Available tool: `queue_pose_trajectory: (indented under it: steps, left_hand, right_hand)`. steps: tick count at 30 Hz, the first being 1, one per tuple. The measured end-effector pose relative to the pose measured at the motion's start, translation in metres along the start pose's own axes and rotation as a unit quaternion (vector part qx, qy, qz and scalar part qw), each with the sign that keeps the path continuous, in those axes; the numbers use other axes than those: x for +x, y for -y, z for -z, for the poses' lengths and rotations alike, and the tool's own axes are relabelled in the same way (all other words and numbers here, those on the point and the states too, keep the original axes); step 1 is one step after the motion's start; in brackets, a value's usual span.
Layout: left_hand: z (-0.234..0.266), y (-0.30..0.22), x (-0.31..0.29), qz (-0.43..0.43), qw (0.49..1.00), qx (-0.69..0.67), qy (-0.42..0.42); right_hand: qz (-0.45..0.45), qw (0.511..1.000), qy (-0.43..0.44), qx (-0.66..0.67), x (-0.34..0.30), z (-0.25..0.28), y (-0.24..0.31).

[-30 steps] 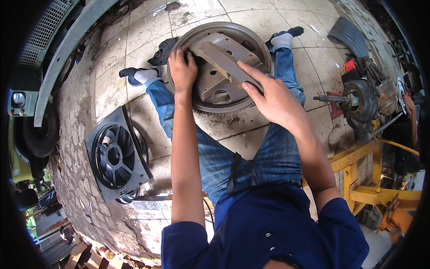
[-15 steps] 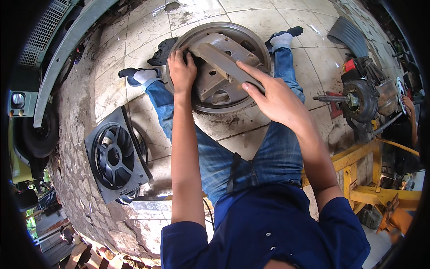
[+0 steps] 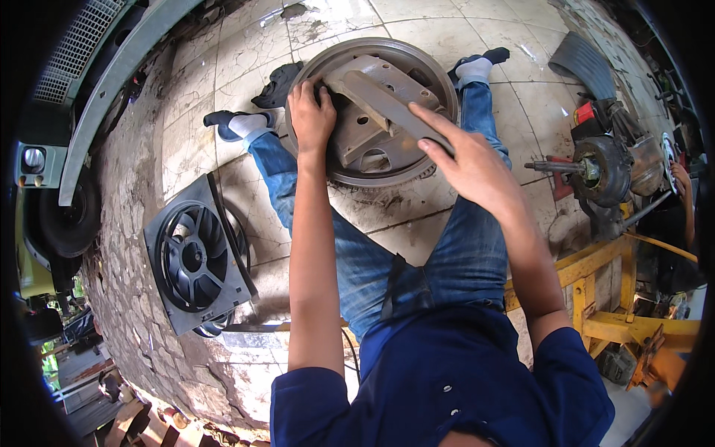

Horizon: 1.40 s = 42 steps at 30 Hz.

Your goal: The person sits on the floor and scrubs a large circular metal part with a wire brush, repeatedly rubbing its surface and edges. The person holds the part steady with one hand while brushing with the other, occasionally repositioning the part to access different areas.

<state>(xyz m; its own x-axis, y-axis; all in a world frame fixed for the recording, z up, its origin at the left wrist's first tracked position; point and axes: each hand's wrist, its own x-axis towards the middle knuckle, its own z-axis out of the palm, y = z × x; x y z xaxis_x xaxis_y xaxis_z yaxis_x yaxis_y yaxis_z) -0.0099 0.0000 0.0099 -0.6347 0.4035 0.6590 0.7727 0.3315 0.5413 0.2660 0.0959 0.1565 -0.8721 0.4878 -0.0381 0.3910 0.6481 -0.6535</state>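
Between 2 legs: 1 round metal assembly, on the tiled floor.
Left grip: fingers curled at the assembly's left side; whether around anything, I can't make out.
Right grip: closed around 1 flat bar, angled over the assembly.
Left side: at least 1 black fan.
Right side: 1 yellow frame.

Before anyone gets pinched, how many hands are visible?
3: left hand on the round metal part, right hand gripping the bar, another person's hand far right; more may be hidden.
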Motion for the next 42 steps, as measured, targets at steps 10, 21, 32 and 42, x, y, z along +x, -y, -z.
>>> queue_pose_trajectory:
  steps: [10, 21, 32, 42]
  left_hand:
    - [0.0, 0.001, 0.001, 0.006, 1.0, 0.009, 0.002]
    - [0.002, 0.0, 0.001, 0.014, 1.0, 0.007, 0.01]
    - [0.002, -0.002, 0.001, 0.002, 1.0, 0.01, 0.003]
    - [0.001, 0.001, 0.001, -0.024, 1.0, 0.011, -0.003]
  right_hand:
    - [-0.077, 0.968, 0.095, 0.219, -0.001, 0.004, -0.013]
    - [-0.032, 0.984, -0.063, 0.161, -0.008, -0.001, -0.014]
    - [0.021, 0.999, -0.011, -0.037, 0.001, 0.001, 0.004]
    - [0.013, 1.0, -0.014, 0.018, 0.013, -0.009, -0.007]
